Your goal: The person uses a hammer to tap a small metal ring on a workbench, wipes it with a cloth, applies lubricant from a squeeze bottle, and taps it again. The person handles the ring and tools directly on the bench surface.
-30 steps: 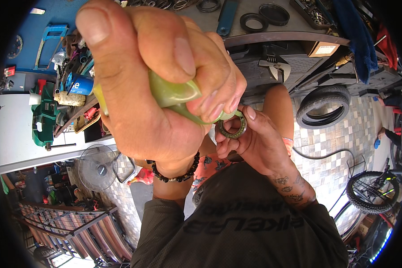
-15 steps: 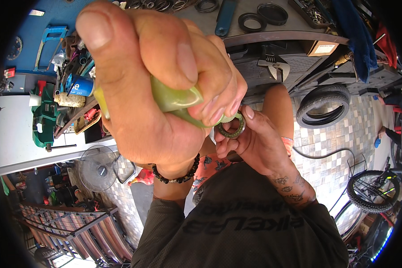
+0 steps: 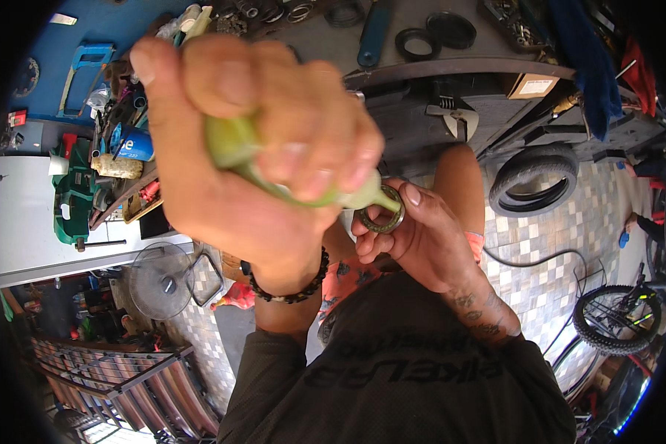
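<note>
At the left, your left hand (image 3: 288, 122) is wrapped full round a green bottle (image 3: 231, 140), thumb up and fingers curled over its side. The bottle looks soft-walled and probably light, so it should give under a squeeze; grip the body, since any smear on it would likely make it slick. The hand is blurred, so you cannot tell how hard it presses.

Right of that, the pale nozzle (image 3: 368, 195) tapers to a tip over the ring's opening; whether it touches the inner wall is unclear. It looks bendable, a poor place to grip.

The ring (image 3: 387, 225) sits tilted in your right hand (image 3: 436, 240), pinched at its edge between thumb and fingers. It seems stiff, small and light, perhaps slippery; hold its outer rim.
</note>
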### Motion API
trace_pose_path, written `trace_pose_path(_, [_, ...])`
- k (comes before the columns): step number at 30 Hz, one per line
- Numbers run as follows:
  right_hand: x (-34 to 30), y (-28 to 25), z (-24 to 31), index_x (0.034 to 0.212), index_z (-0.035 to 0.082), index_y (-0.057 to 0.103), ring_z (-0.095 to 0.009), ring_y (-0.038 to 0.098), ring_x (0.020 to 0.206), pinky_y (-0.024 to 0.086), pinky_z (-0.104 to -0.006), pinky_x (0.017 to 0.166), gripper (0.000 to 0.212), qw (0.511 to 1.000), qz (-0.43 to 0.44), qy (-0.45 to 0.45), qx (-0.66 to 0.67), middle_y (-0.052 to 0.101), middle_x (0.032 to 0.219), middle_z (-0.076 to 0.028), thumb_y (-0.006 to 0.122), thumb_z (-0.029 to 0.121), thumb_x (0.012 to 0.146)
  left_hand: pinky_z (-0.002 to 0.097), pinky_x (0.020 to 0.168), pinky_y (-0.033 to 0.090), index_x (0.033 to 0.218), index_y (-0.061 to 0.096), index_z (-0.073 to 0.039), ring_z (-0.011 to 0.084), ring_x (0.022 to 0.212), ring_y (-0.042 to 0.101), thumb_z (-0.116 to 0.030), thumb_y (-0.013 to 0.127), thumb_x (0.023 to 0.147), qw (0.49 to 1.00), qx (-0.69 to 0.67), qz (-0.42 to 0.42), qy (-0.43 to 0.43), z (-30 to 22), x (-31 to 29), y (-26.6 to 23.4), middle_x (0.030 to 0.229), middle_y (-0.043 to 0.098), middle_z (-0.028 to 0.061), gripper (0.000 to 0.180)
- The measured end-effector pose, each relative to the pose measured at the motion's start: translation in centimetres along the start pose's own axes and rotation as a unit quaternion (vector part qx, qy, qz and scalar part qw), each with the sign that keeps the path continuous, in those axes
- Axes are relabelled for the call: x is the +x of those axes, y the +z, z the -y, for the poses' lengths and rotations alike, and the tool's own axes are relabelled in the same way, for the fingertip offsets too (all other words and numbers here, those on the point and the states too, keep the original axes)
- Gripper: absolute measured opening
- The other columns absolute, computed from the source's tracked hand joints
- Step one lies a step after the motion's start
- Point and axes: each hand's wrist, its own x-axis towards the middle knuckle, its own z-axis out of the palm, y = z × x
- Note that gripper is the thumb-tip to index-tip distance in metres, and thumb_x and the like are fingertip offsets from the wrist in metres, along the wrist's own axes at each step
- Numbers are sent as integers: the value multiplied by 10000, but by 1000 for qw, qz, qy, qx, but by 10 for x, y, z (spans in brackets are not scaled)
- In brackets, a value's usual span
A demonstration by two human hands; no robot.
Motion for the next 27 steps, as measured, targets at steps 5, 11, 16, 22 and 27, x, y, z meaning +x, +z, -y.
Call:
trace_pose_path(5, [2,6,24,1298,-34,562,-270,695,1127,583,-420,1019,338,998,54,-23,-4,644,1241,-195,615,184,1044,339,545,423,929,531,-88,149,581,445,-377,324,1154,961,-234,-138,61,-41,-31,-25,688,452,7,421])
trace_pose_path(11, [32,28,86,1363,3,504,-254,655,1147,576,-417,1014,524,945,51,-187,-265,580,1263,-152,734,-11,893,303,520,376,971,579,-47,126,575,381,-462,374,1147,933,-189,-286,114,-74,-135,-45,696,420,13,496])
trace_pose_path(16, [110,52,126,1356,63,546,-172,667,1053,573,-327,926,566,761,37,-275,-586,594,1171,-89,741,-52,837,257,458,300,1017,621,-66,91,527,322,-555,447,1110,890,-136,-422,106,-63,-210,-53,667,413,-9,527])
trace_pose_path(22, [189,45,139,1346,67,581,-340,664,1123,498,-454,1051,564,536,54,-249,-805,732,1171,-124,792,100,823,248,477,313,1172,635,-100,95,552,379,-668,489,1049,786,-34,-609,103,-47,-252,-40,703,482,-8,599])
trace_pose_path(27, [159,63,121,1252,47,647,-363,620,1180,455,-471,1066,468,465,36,-354,-810,711,1227,-142,820,203,846,325,713,497,1397,515,-94,156,823,540,-589,632,1010,879,49,-473,46,-46,-226,-29,971,556,47,639])
